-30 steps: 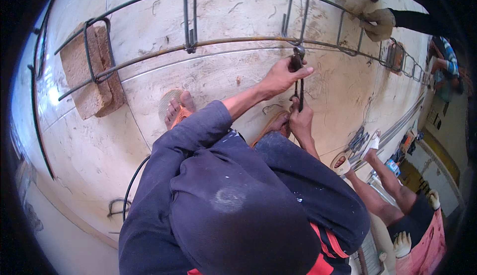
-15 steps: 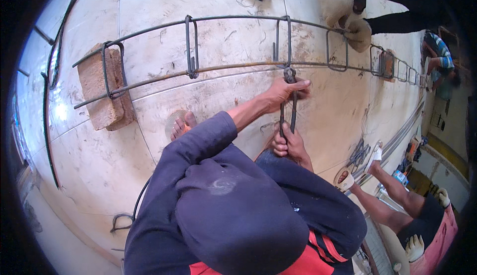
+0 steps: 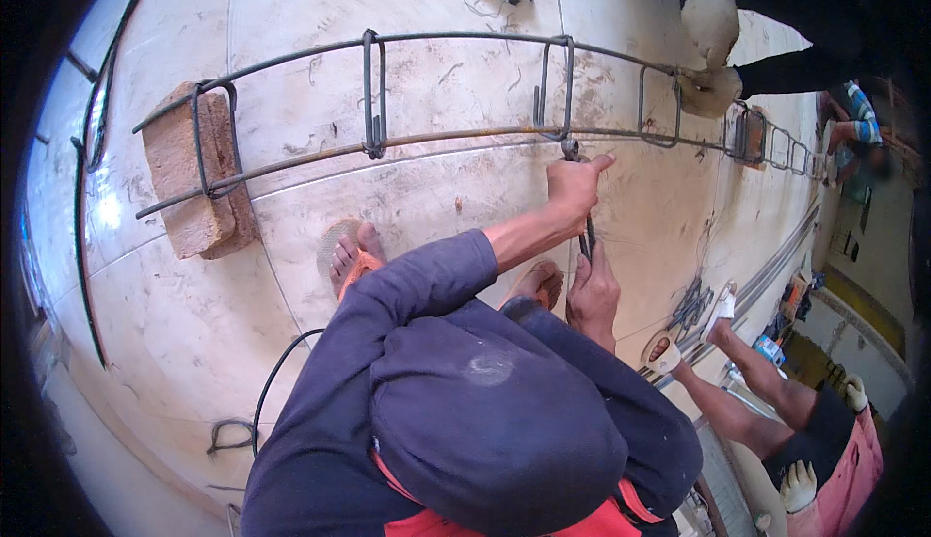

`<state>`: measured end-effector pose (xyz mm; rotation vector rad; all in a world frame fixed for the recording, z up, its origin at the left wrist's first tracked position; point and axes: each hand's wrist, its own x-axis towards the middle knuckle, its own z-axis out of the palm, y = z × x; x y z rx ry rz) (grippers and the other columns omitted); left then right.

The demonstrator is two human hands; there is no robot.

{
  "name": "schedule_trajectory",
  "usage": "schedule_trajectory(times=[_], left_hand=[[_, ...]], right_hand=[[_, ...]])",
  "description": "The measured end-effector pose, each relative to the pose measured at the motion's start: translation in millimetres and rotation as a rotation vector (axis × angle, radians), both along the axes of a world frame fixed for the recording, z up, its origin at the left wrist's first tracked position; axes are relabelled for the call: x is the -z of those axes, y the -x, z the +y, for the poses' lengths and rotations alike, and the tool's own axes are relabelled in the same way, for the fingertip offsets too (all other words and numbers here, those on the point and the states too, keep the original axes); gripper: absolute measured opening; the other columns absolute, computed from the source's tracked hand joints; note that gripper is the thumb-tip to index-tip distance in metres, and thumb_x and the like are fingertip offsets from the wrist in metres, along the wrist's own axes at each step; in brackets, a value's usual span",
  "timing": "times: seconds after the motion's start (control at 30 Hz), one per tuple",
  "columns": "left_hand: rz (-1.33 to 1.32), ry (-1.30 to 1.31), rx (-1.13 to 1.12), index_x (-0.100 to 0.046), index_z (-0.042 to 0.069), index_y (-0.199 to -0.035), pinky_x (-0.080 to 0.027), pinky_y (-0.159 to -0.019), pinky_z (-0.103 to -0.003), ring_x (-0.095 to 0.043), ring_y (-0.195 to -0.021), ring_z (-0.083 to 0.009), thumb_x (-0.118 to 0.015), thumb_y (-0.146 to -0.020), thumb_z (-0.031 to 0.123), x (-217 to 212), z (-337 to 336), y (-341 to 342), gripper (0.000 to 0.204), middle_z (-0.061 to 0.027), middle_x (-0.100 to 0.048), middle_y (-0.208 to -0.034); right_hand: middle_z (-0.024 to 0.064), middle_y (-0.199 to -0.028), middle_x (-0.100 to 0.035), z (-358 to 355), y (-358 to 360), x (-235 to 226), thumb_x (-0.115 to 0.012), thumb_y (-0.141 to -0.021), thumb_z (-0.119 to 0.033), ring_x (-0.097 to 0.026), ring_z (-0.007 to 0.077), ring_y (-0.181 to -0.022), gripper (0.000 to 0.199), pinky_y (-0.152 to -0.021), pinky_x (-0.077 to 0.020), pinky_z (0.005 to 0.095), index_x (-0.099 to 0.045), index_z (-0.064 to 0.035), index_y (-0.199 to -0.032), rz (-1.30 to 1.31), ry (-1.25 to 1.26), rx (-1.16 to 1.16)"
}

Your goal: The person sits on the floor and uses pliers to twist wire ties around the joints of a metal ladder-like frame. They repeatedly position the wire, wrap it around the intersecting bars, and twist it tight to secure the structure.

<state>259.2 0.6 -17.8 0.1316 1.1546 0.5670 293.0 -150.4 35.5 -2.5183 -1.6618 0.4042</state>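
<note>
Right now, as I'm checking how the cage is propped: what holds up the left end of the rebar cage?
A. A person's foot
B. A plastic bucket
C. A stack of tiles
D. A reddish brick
D: the left end of the rebar cage rests on a reddish brick lying on the floor.

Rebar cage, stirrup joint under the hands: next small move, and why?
Probably twist the tying tool another turn. The left hand grips it right under the stirrup where it meets the lower rebar, the right hand holds its lower end, and whether the tie is snug cannot be seen.

Bright daylight, heavy fisheye edge distortion.
</note>
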Motion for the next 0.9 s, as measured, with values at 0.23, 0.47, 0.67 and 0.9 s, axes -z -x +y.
schedule_trajectory(times=[0.23,0.47,0.67,0.9], left_hand=[[-0.335,-0.002,0.327,-0.058,0.007,-0.077,-0.042,-0.053,-0.032,-0.052,-0.060,-0.0143,-0.079,-0.076,0.023,5,11,35,0.026,-0.0022,-0.056,-0.072],[-0.743,0.283,-0.128,-0.044,0.017,-0.069,-0.032,-0.044,-0.024,-0.035,-0.044,-0.0082,-0.071,-0.085,0.024,16,2,26,0.032,0.0062,-0.036,-0.055],[-0.422,0.191,-0.125,-0.035,0.020,-0.065,-0.019,-0.039,-0.027,-0.019,-0.041,-0.0075,-0.065,-0.086,0.017,2,9,9,0.036,0.0081,-0.019,-0.051],[-0.194,0.120,0.076,-0.051,0.014,-0.072,-0.033,-0.049,-0.029,-0.033,-0.049,-0.0105,-0.066,-0.086,0.016,5,4,12,0.021,0.0056,-0.032,-0.057]], right_hand=[[-0.0048,-0.059,-0.039,18,-50,-28,-0.031,-0.101,-0.047,-0.028,0.0019,-0.040,0.050,-0.035,-0.0232,0.0181,-0.054,-0.0061,-0.118,1.382,0.413,0.647],[-0.0035,-0.057,-0.036,-11,-52,26,-0.032,-0.099,-0.053,-0.027,0.0025,-0.037,0.052,-0.032,-0.0222,0.0183,-0.052,-0.0066,-0.113,2.282,0.441,0.892],[0.0180,-0.091,-0.059,-2,-22,-6,-0.050,-0.096,-0.033,-0.061,0.0321,-0.069,0.043,-0.056,-0.0484,0.0393,-0.050,-0.0022,-0.125,0.163,-0.105,-0.142],[0.0182,-0.079,-0.056,-13,-25,16,-0.046,-0.097,-0.032,-0.057,0.0373,-0.062,0.044,-0.054,-0.0468,0.0422,-0.049,0.0025,-0.124,0.331,0.035,-0.008]])
